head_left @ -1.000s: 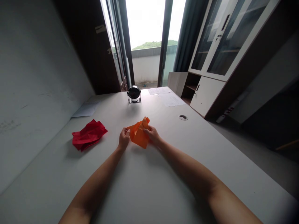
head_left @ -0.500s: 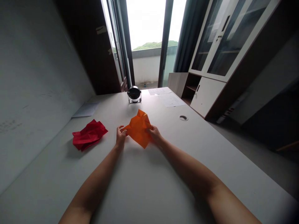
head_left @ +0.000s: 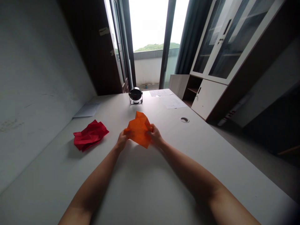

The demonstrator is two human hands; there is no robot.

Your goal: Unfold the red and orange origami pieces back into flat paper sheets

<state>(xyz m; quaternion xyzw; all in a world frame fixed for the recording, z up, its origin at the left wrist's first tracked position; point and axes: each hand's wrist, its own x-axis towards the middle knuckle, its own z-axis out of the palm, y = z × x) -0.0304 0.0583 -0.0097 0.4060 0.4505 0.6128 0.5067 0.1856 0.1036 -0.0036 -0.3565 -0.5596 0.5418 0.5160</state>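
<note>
An orange sheet of thin, creased material [head_left: 139, 129], paper or fabric, is held up over the desk between my two hands. My left hand [head_left: 122, 139] grips its left edge, with the fingertips partly hidden behind the sheet. On the opposite edge my right hand [head_left: 155, 135] pinches it, some fingers also out of sight behind it. To the left, apart from both hands, a crumpled red sheet [head_left: 91, 135] of similar look lies on the desk.
The white desk [head_left: 145, 184] meets a wall on its left. A round black and silver device [head_left: 135, 95] stands at the far end. Papers [head_left: 172, 101] lie at the back right, another paper [head_left: 87, 110] at the left. A cable hole [head_left: 184, 119] is on the right.
The left part of the orange sheet has shifted and spread over my left fingers, and its top fold has changed shape. The red sheet lies as before.
</note>
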